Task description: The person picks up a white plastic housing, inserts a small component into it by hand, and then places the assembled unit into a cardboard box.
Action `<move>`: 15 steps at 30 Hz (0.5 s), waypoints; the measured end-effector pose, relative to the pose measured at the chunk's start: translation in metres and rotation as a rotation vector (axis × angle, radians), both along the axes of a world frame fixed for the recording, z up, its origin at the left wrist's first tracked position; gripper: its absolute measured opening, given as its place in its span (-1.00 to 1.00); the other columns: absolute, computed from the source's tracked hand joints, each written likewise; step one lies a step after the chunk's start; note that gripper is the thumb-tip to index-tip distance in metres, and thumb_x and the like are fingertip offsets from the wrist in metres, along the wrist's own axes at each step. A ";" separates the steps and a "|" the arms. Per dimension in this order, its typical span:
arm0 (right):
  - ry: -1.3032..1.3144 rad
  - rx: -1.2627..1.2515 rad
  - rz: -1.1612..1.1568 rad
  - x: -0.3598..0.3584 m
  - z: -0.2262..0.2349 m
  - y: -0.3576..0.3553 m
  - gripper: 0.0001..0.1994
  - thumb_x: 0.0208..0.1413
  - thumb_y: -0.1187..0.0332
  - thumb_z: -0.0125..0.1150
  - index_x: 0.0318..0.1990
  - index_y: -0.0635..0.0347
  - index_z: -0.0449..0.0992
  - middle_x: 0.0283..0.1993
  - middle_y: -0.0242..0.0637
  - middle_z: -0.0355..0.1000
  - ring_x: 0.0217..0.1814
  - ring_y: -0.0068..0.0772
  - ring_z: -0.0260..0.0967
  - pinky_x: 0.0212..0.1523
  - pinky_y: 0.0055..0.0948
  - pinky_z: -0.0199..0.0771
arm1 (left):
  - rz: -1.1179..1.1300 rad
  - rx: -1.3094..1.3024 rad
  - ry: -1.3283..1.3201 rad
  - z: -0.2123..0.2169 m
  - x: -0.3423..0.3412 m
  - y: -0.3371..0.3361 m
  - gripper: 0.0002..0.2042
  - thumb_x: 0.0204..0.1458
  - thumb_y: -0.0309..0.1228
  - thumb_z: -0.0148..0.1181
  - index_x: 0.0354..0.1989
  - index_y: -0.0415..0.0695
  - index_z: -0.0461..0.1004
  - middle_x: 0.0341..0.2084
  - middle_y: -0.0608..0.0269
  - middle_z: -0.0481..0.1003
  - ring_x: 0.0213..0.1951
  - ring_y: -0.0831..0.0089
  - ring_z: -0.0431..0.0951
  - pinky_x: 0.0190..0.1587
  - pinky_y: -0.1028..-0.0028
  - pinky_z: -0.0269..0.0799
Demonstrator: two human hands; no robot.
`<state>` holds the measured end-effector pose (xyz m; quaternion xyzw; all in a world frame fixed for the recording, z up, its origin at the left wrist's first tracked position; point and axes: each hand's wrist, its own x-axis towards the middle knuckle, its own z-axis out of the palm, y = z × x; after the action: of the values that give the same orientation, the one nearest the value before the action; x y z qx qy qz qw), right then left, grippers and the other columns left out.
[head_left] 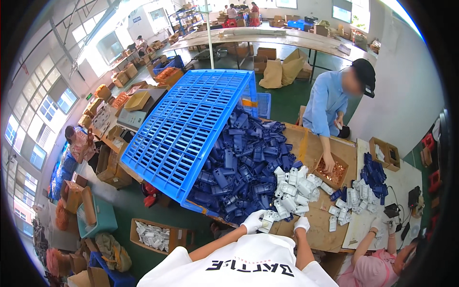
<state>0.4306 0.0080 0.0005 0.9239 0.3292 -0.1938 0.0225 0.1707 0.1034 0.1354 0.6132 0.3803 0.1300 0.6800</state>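
My left hand, in a white glove, grips a white plastic casing at the table's near edge. To its right is my right hand, gloved too, its fingers drawn together; whatever they hold is too small to make out. Just beyond both hands lies a pile of white plastic casings. Against it rests a large heap of dark blue casings, spilling from a tipped blue slatted crate.
Across the table, a person in blue reaches into a cardboard box of copper-coloured parts. A person in pink works at the right, near more white casings. A carton of white parts stands on the floor at left.
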 end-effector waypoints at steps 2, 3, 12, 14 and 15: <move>0.003 0.017 -0.036 0.001 -0.004 -0.004 -0.80 0.09 0.34 0.14 -0.22 0.27 0.56 -0.18 -0.11 0.54 -0.14 -0.09 0.55 -0.17 -0.21 0.58 | 0.015 -0.021 -0.041 -0.008 0.003 0.003 -0.45 -0.12 -0.51 0.32 0.12 -0.24 0.34 -0.09 0.17 0.50 -0.07 0.41 0.50 0.00 0.41 0.42; -0.025 0.070 -0.034 0.000 -0.007 -0.010 -0.83 0.07 0.35 0.16 -0.24 0.20 0.57 -0.20 -0.15 0.52 -0.16 -0.10 0.54 -0.18 -0.20 0.56 | 0.017 -0.021 -0.042 -0.010 0.003 0.002 -0.45 -0.12 -0.51 0.32 0.12 -0.24 0.34 -0.09 0.17 0.50 -0.07 0.41 0.50 0.00 0.41 0.42; -0.123 0.420 0.094 -0.001 -0.024 -0.040 -0.89 -0.01 0.41 0.15 -0.34 0.02 0.58 -0.32 -0.26 0.42 -0.22 -0.19 0.40 -0.22 -0.23 0.48 | 0.058 -0.093 -0.034 -0.018 0.002 -0.007 -0.48 -0.12 -0.56 0.23 0.12 -0.27 0.35 -0.04 0.13 0.50 0.03 0.35 0.46 0.14 0.41 0.31; -0.242 0.314 0.137 0.003 -0.034 -0.034 -0.88 0.03 0.41 0.12 -0.32 0.04 0.58 -0.29 -0.28 0.44 -0.20 -0.21 0.43 -0.20 -0.23 0.50 | 0.049 -0.138 -0.038 -0.006 0.005 -0.007 -0.48 -0.12 -0.56 0.23 0.12 -0.26 0.35 -0.05 0.14 0.50 0.01 0.36 0.47 0.12 0.42 0.32; -0.195 0.202 0.114 0.003 -0.030 -0.027 -0.88 0.05 0.42 0.11 -0.31 0.06 0.58 -0.28 -0.28 0.45 -0.18 -0.21 0.45 -0.19 -0.24 0.51 | 0.048 -0.122 -0.042 -0.007 0.003 -0.006 -0.51 -0.09 -0.55 0.24 0.10 -0.23 0.36 -0.08 0.18 0.50 -0.05 0.41 0.48 0.05 0.44 0.37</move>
<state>0.4339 -0.0192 -0.0297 0.9156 0.3954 -0.0674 -0.0274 0.1739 0.0972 0.1286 0.5585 0.3877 0.1356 0.7207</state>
